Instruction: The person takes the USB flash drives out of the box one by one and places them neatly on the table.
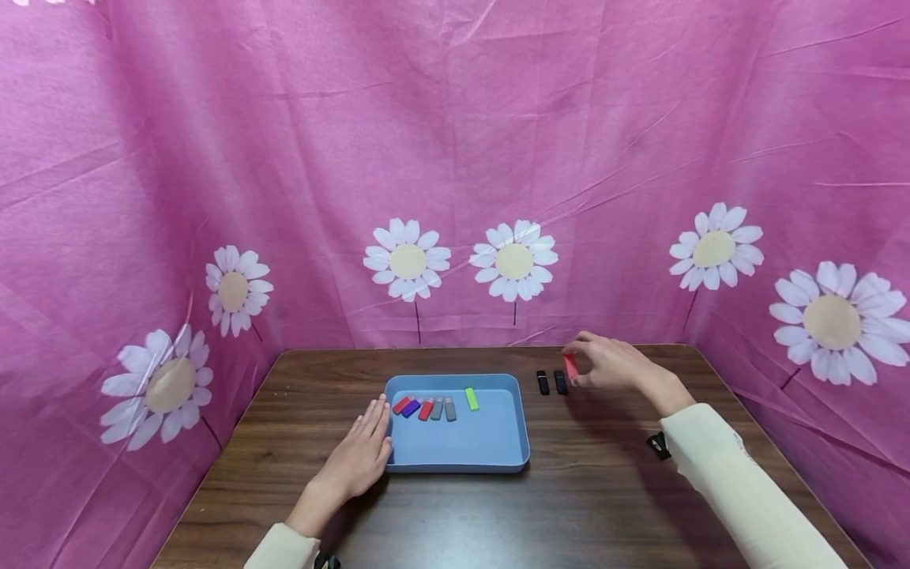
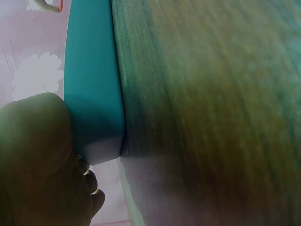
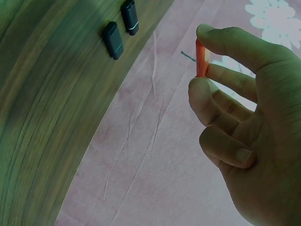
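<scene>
My right hand (image 1: 613, 365) pinches a small red USB stick (image 1: 571, 367) between thumb and fingertips, raised over the back right of the table. In the right wrist view this red stick (image 3: 201, 59) appears edge-on, with the other fingers curled loosely below. Just left of that hand, two black USB sticks (image 1: 543, 382) lie side by side on the wood. With its fingers straight, my left hand (image 1: 359, 454) rests against the left side of a blue tray (image 1: 455, 468). Inside the tray sit red, purple and grey sticks (image 1: 450, 409) in a row, with a lime green one (image 1: 471, 399) apart.
The brown wooden table (image 1: 455, 521) ends at a pink curtain (image 1: 455, 158) printed with white daisies, which surrounds the back and sides. A small black object (image 1: 659, 446) shows at the right sleeve, by the wrist.
</scene>
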`<state>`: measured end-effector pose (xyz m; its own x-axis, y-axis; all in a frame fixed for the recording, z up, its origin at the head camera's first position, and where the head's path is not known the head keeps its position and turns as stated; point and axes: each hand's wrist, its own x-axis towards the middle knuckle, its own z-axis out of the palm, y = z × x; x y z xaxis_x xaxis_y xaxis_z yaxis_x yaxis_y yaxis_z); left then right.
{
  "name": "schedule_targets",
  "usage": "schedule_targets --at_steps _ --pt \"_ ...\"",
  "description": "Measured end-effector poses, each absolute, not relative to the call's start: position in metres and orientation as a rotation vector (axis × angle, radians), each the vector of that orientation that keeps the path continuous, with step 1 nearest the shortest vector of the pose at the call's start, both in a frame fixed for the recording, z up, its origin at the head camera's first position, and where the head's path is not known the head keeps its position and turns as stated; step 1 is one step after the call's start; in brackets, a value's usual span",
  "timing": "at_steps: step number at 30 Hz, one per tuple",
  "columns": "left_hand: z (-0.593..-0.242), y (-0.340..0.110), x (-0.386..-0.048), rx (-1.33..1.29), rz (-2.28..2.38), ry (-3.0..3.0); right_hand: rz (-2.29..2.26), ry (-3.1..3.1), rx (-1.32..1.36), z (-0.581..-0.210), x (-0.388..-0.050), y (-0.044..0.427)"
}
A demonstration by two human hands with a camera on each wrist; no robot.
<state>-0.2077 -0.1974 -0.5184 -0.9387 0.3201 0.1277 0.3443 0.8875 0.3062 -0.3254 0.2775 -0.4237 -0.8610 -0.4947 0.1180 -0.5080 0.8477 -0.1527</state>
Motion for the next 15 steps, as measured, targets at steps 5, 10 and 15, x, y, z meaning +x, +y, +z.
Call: schedule_targets --at_steps 5,10,15 --pt "-0.518 -0.198 -0.207 -0.507 -0.489 -3.027 0.274 -2.937 0.795 -0.424 -0.327 0.283" --pt "-0.519 -0.198 -0.207 -0.501 -0.493 -3.033 0.270 -2.932 0.777 -0.426 -0.329 0.288" --pt "-0.520 -0.198 -0.208 -0.507 -0.483 -3.025 0.284 -2.936 0.778 -0.430 -0.332 0.292"
